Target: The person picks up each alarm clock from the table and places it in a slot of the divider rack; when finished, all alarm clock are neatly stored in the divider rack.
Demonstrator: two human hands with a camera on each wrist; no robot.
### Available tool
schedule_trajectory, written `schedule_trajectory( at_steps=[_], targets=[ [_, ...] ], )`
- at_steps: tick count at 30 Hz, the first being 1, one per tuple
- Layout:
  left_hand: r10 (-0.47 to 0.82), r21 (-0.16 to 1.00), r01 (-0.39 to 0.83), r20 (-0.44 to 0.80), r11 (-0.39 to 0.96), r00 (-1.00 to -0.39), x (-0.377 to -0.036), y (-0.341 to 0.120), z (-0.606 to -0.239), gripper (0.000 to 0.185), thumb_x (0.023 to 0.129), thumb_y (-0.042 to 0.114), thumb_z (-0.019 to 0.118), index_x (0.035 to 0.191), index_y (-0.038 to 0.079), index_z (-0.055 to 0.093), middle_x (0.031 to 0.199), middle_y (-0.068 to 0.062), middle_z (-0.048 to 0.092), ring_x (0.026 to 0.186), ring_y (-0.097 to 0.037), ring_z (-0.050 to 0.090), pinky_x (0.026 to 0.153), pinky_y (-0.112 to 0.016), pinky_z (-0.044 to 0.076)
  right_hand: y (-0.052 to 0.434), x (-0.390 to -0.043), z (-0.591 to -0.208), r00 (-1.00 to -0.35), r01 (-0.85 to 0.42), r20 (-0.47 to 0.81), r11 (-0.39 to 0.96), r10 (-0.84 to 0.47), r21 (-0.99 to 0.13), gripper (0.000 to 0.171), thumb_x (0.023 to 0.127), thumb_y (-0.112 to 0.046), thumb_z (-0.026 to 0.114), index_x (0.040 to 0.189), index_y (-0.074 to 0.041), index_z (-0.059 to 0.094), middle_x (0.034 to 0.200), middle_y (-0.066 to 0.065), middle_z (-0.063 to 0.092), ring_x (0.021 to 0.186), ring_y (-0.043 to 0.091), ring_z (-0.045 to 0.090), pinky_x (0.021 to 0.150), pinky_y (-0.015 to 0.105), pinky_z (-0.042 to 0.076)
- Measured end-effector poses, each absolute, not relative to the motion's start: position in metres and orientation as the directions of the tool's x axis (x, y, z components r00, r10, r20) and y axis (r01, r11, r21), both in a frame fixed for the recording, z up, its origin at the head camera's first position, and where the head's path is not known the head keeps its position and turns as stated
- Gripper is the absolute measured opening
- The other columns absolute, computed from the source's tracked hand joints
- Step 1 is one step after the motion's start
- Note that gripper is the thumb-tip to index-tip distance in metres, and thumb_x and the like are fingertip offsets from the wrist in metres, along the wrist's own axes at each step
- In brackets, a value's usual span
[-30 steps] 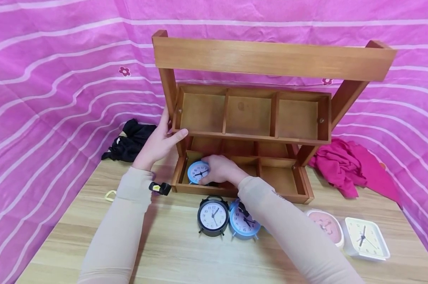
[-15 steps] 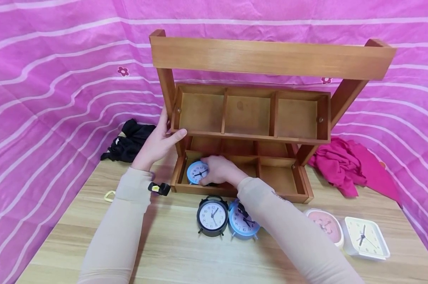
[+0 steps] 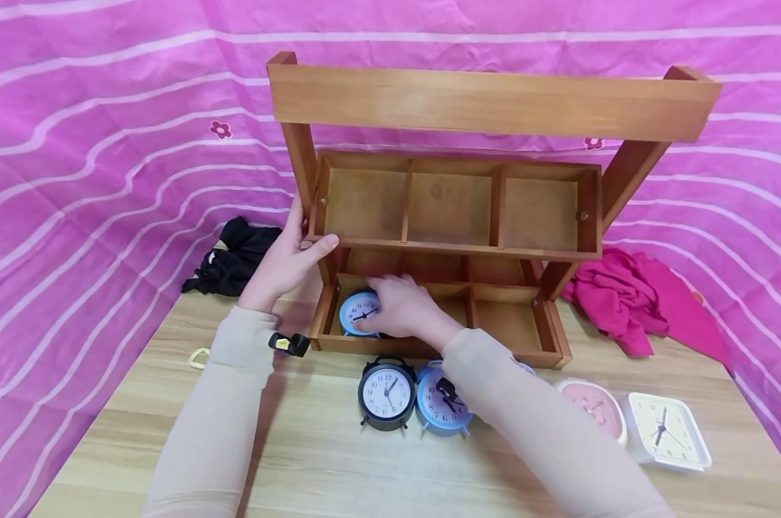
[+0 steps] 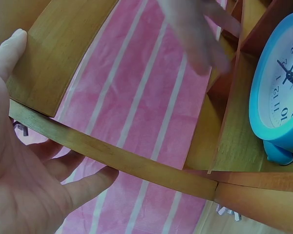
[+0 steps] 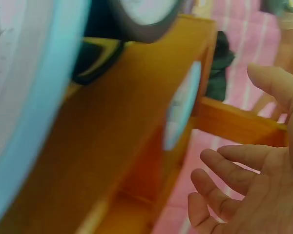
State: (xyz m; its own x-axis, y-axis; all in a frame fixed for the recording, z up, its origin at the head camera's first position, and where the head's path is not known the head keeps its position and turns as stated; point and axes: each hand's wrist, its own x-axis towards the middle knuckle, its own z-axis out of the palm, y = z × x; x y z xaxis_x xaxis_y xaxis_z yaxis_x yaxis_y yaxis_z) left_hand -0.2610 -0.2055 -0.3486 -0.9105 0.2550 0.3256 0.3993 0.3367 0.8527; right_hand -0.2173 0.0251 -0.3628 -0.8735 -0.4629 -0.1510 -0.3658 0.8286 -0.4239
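Your left hand [image 3: 287, 262] holds the wooden shelf [image 3: 487, 108] post, fingers curled round. Your right hand [image 3: 400, 309], fingers loose, touches the blue clock [image 3: 358, 313] mid-frame.

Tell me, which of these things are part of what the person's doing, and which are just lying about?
In use: wooden rack, steadied by the left hand; blue clock in its lower left compartment, at the right hand.

Lying about: black cloth, pink cloth, small clip.
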Motion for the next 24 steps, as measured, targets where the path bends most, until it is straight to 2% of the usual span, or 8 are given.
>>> schedule_trajectory(
  at_steps=[4, 10, 16, 24],
  targets=[
    [0.253, 0.848, 0.399, 0.325, 0.349, -0.911, -0.263, -0.205, -0.348, 0.096, 0.100, 0.035, 0.070, 0.166, 0.047, 0.001, 0.173, -0.001, 0.019, 0.154, -0.032, 0.031, 0.120, -0.066, 0.028, 0.031, -0.205, -0.346, -0.873, -0.391, -0.114, 0.820, -0.474, -0.418, 0.086, 0.088, -0.053, 0.078, 0.160, -0.017, 0.045, 0.159, 0.006, 0.049, 0.142, 0.033, 0.043, 0.119, 0.056, 0.035],
    [0.255, 0.852, 0.389, 0.313, 0.350, -0.915, -0.252, -0.198, -0.335, 0.096, 0.101, 0.031, 0.069, 0.168, 0.036, 0.001, 0.174, -0.006, 0.017, 0.156, -0.036, 0.026, 0.123, -0.066, 0.019, 0.043, -0.188, -0.339, -0.866, -0.436, -0.023, 0.777, -0.499, -0.454, 0.081, 0.088, -0.052, 0.078, 0.156, -0.017, 0.051, 0.154, 0.005, 0.053, 0.134, 0.029, 0.050, 0.111, 0.052, 0.046],
    [0.266, 0.861, 0.392, 0.314, 0.326, -0.911, -0.240, -0.193, -0.325, 0.095, 0.102, 0.029, 0.068, 0.169, 0.031, 0.001, 0.173, -0.008, 0.016, 0.156, -0.035, 0.026, 0.124, -0.062, 0.021, 0.051, -0.175, -0.355, -0.863, -0.468, 0.073, 0.734, -0.500, -0.492, 0.079, 0.086, -0.057, 0.079, 0.150, -0.017, 0.057, 0.147, 0.003, 0.058, 0.130, 0.025, 0.054, 0.104, 0.047, 0.052],
    [0.255, 0.855, 0.396, 0.323, 0.334, -0.911, -0.241, -0.194, -0.326, 0.096, 0.102, 0.033, 0.069, 0.169, 0.031, 0.001, 0.174, -0.006, 0.017, 0.156, -0.033, 0.026, 0.125, -0.061, 0.020, 0.064, -0.156, -0.362, -0.864, -0.471, 0.073, 0.748, -0.499, -0.467, 0.081, 0.086, -0.063, 0.076, 0.148, -0.014, 0.060, 0.140, 0.004, 0.064, 0.126, 0.024, 0.060, 0.099, 0.047, 0.056]
  ],
)
